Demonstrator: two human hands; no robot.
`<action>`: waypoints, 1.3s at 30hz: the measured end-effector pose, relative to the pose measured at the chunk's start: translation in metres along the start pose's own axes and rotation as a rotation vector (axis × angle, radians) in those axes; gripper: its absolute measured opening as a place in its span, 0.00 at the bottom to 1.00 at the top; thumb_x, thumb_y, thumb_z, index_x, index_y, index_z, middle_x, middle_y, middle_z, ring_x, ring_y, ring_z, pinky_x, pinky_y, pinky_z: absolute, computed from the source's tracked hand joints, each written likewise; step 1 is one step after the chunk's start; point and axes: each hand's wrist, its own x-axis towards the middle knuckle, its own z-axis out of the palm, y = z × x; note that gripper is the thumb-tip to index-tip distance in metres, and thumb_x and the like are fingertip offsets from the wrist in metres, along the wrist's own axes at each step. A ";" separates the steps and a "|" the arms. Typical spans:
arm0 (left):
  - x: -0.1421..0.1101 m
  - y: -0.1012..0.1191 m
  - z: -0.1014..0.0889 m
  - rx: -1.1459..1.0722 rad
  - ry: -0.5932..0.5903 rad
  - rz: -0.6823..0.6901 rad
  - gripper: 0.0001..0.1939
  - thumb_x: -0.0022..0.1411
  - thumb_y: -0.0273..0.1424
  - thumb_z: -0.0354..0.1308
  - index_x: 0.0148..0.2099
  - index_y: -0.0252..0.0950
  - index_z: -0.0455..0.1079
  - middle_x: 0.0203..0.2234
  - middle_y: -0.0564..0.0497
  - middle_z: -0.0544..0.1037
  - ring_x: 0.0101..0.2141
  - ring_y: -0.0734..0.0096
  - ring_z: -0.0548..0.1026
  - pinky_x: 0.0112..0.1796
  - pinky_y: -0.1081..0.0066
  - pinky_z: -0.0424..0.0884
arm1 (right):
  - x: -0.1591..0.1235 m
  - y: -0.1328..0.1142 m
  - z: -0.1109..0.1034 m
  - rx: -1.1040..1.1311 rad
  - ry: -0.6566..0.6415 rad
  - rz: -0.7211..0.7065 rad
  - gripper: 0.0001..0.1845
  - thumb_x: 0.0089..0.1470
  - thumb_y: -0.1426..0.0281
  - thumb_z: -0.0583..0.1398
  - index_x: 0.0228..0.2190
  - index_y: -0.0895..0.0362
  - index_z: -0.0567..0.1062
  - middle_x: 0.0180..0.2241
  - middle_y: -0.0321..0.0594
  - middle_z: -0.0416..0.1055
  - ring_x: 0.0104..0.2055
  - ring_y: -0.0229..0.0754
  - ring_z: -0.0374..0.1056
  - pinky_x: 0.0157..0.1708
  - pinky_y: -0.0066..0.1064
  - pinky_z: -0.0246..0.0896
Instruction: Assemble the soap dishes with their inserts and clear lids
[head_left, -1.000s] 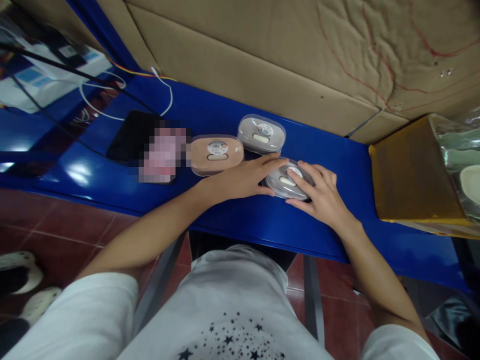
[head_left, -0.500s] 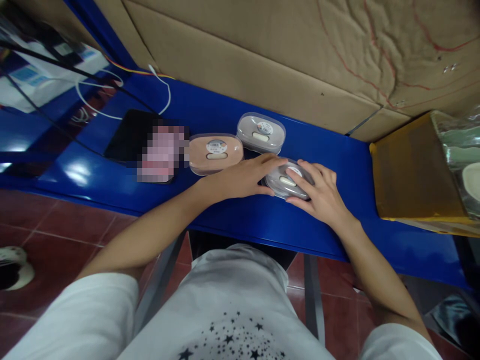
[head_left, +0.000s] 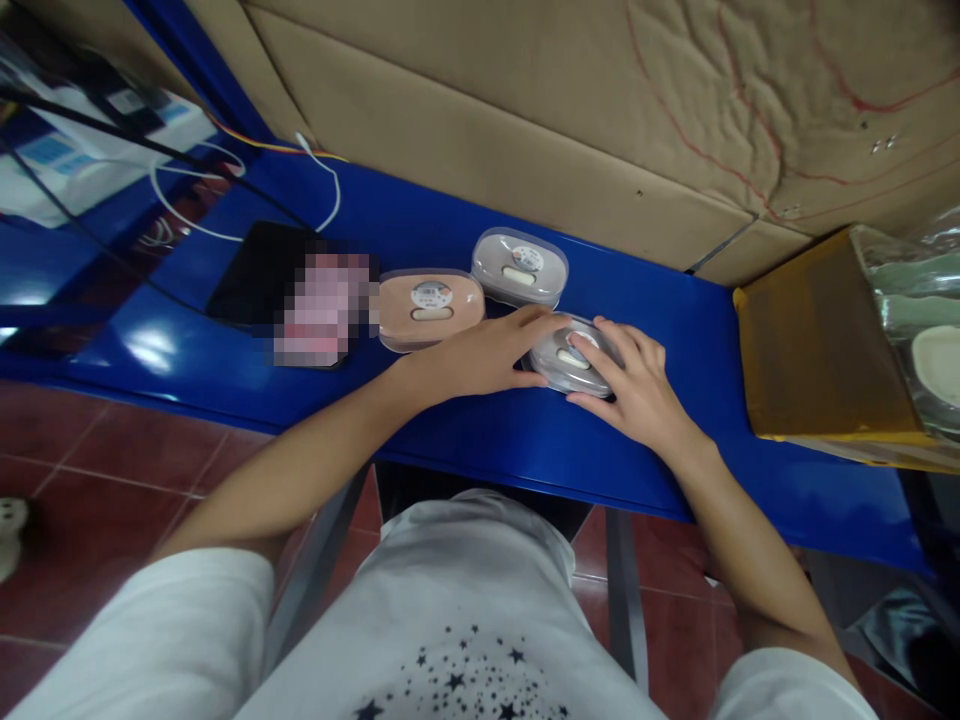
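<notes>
A grey oval plastic box with a clear lid (head_left: 559, 370) sits on the blue table between my hands; it has a white tab and a round sticker partly under my fingers. My left hand (head_left: 499, 352) grips its left end, thumb on the near side and fingers on the far side. Around the right end curves my right hand (head_left: 634, 385), with a fingertip resting on the lid by the sticker. A pink box of the same shape (head_left: 405, 310) lies behind my left wrist. Another grey box (head_left: 487, 262) stands farther back, touching or nearly touching the pink one.
On the left lies a black object with a blurred pink screen or cover (head_left: 322, 310), beside a white cable (head_left: 339, 190). An open cardboard carton (head_left: 817, 350) on the right holds pale green and cream wrapped items. Cardboard sheeting (head_left: 525, 130) lines the back of the blue table (head_left: 487, 450).
Both hands keep their hold on the grey box, with hardly any movement. A white shoe-like shape on the floor at the far left has shifted left, mostly out of view.
</notes>
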 end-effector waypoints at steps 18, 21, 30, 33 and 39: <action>-0.003 0.011 0.003 0.181 -0.020 -0.054 0.43 0.74 0.34 0.63 0.81 0.44 0.45 0.80 0.36 0.49 0.74 0.41 0.62 0.68 0.46 0.67 | -0.002 0.012 -0.001 0.037 -0.022 0.037 0.39 0.70 0.48 0.59 0.75 0.43 0.59 0.75 0.53 0.59 0.73 0.66 0.57 0.66 0.62 0.56; -0.011 0.022 -0.001 0.294 0.039 -0.006 0.39 0.75 0.32 0.61 0.80 0.40 0.47 0.80 0.32 0.47 0.77 0.41 0.55 0.70 0.45 0.64 | -0.007 0.025 -0.002 0.020 -0.006 0.094 0.38 0.71 0.49 0.58 0.76 0.43 0.58 0.76 0.52 0.58 0.74 0.67 0.56 0.66 0.63 0.55; -0.077 0.018 -0.030 0.445 0.325 -0.231 0.21 0.74 0.28 0.58 0.66 0.39 0.67 0.76 0.36 0.59 0.78 0.39 0.52 0.74 0.34 0.50 | -0.015 0.062 0.002 -0.093 0.154 0.265 0.33 0.74 0.65 0.52 0.76 0.42 0.57 0.78 0.51 0.52 0.79 0.68 0.48 0.69 0.72 0.44; -0.089 0.008 -0.028 0.458 0.291 -0.334 0.22 0.71 0.31 0.60 0.66 0.36 0.68 0.75 0.32 0.59 0.77 0.31 0.52 0.72 0.27 0.49 | -0.011 0.052 0.004 -0.076 0.153 0.221 0.34 0.73 0.65 0.53 0.76 0.41 0.57 0.79 0.51 0.52 0.78 0.68 0.51 0.68 0.71 0.48; -0.094 0.032 -0.020 0.503 0.195 -0.211 0.20 0.73 0.32 0.58 0.64 0.39 0.72 0.67 0.34 0.73 0.67 0.38 0.71 0.66 0.38 0.65 | 0.005 0.011 0.003 -0.020 0.004 0.003 0.28 0.74 0.65 0.55 0.72 0.46 0.66 0.77 0.53 0.55 0.77 0.63 0.54 0.69 0.65 0.52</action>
